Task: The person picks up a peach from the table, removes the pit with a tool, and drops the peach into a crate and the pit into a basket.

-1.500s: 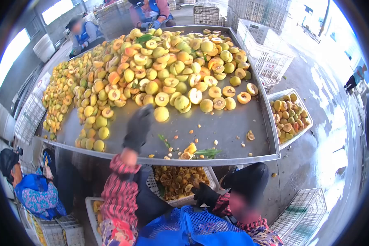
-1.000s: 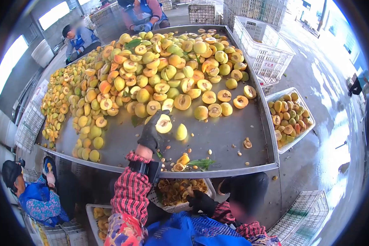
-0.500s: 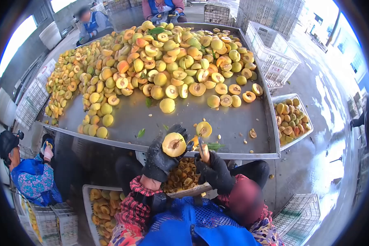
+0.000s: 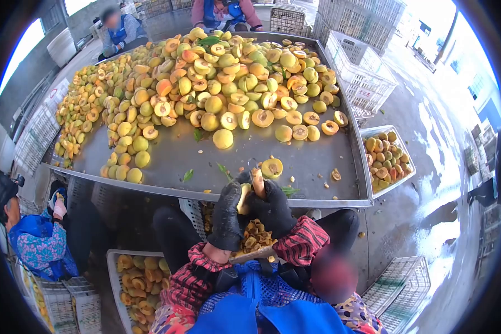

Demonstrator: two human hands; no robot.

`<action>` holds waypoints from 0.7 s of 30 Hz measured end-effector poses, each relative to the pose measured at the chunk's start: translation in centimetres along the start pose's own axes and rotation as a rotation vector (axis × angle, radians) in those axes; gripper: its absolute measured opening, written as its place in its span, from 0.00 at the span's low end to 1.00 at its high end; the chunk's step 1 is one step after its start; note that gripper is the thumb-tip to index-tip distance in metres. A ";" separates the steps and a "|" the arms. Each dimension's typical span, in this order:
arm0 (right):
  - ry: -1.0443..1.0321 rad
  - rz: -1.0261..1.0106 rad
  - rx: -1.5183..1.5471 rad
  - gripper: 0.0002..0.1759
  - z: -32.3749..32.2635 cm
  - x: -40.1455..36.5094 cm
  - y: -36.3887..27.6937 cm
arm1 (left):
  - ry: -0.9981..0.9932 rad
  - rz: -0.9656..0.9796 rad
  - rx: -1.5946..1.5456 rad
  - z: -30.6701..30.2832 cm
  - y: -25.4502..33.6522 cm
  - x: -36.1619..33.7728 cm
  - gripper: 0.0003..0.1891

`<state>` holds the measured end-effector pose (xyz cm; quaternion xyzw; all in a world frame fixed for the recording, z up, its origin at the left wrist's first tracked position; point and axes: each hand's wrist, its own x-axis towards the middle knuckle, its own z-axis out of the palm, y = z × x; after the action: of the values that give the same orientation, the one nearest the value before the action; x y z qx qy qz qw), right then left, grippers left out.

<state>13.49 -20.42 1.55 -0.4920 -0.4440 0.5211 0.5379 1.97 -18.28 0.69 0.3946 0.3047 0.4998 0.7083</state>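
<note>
My left hand (image 4: 227,214), in a black glove, is closed round a halved yellow fruit (image 4: 244,199) just over the table's near edge. My right hand (image 4: 274,207), also gloved in black, grips a tool with a wooden handle (image 4: 258,182) that points up. Both hands meet at the fruit half, and the tool's working end is hidden between them. Beyond them another cut fruit (image 4: 272,167) lies on the metal table (image 4: 206,172). Below, a container holds cut fruit pieces (image 4: 256,236).
A big heap of whole and halved fruit (image 4: 222,83) covers the table's far part. Fruit crates stand at the right (image 4: 388,161) and lower left (image 4: 142,284). A co-worker (image 4: 44,239) sits at the left; two more are behind the table.
My hands have come together. The fruit half has turned from facing up to edge-on, and the tool in my right hand has moved left against it. The view has shifted slightly.
</note>
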 end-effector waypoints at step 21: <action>-0.234 -0.054 -0.571 0.21 0.4 -4.3 -1.6 | -0.179 0.179 0.512 -5.7 -0.8 0.9 0.21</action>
<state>13.01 -24.62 3.33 -0.5481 -0.6442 0.4137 0.3368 -2.06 -16.10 -2.90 0.6285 0.3211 0.4304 0.5628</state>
